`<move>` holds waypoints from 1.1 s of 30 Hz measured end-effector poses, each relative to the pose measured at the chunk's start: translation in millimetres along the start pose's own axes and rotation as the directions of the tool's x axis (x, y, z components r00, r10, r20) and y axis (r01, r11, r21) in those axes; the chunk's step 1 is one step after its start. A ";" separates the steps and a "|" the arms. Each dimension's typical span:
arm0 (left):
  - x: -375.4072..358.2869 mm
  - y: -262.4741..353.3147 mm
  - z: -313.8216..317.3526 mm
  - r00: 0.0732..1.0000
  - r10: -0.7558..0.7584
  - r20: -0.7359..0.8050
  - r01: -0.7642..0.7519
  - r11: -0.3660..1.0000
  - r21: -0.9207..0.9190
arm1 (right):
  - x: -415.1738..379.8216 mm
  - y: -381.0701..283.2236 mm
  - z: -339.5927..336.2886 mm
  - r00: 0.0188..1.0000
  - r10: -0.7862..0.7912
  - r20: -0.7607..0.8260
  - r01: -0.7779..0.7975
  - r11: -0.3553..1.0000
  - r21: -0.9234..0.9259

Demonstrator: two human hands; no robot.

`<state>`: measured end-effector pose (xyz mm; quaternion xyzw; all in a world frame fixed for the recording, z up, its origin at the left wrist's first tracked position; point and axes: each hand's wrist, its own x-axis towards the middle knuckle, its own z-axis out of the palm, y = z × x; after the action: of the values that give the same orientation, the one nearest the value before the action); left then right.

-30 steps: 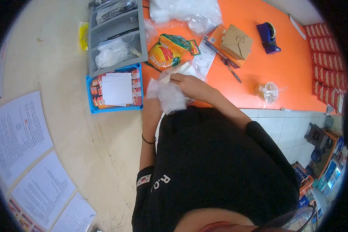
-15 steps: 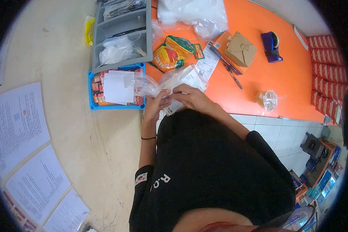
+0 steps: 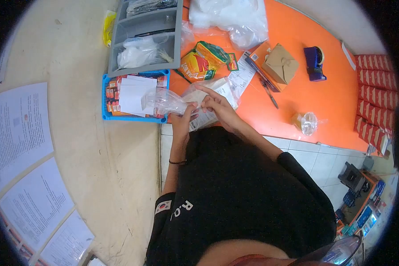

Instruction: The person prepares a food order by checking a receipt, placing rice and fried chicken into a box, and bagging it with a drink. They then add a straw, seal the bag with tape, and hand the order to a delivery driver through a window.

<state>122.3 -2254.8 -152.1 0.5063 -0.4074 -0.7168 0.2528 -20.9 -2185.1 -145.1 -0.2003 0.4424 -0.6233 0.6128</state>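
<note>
Near the middle of the frame, the 2 hands meet over the edge of the orange counter (image 3: 297, 93). The left hand (image 3: 181, 117) pinches a clear plastic bag (image 3: 164, 99) that stretches left over the blue basket (image 3: 105, 95). The right hand (image 3: 217, 106) sits just beside it, fingers partly spread, resting on a white packet (image 3: 217, 88) that seems to be sliding into the bag's mouth; the plastic blurs that edge, so I cannot tell whether it is already inside. Both hands are clamped on or pressed against these 2 items, touching each other at the fingertips.

Above the basket, toward the upper middle, stands a grey divided tray (image 3: 175, 40). Right of it lies a yellow and red snack bag (image 3: 199, 64), then a receipt (image 3: 241, 77) and a brown folded box (image 3: 280, 63). A blue tape dispenser (image 3: 314, 64) sits at upper right, and a small knotted clear bag (image 3: 307, 122) lies alone near the counter's lower edge.
</note>
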 end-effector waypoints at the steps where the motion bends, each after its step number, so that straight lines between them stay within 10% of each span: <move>1: 0.0 -1.6 -0.5 1.000 -0.001 -0.002 0.001 1.000 -0.001 | 0.3 -2.0 -0.5 0.999 0.044 0.014 -0.044 0.998 0.045; 33: -9.9 -4.7 4.6 0.994 0.107 0.017 -0.107 0.992 0.061 | 1.6 1.7 1.3 1.000 0.003 0.007 -0.002 0.995 -0.096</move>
<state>121.8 -2243.1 -150.1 0.4863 -0.4575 -0.6928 0.2724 -19.1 -2186.8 -146.2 -0.2315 0.4700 -0.5999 0.6047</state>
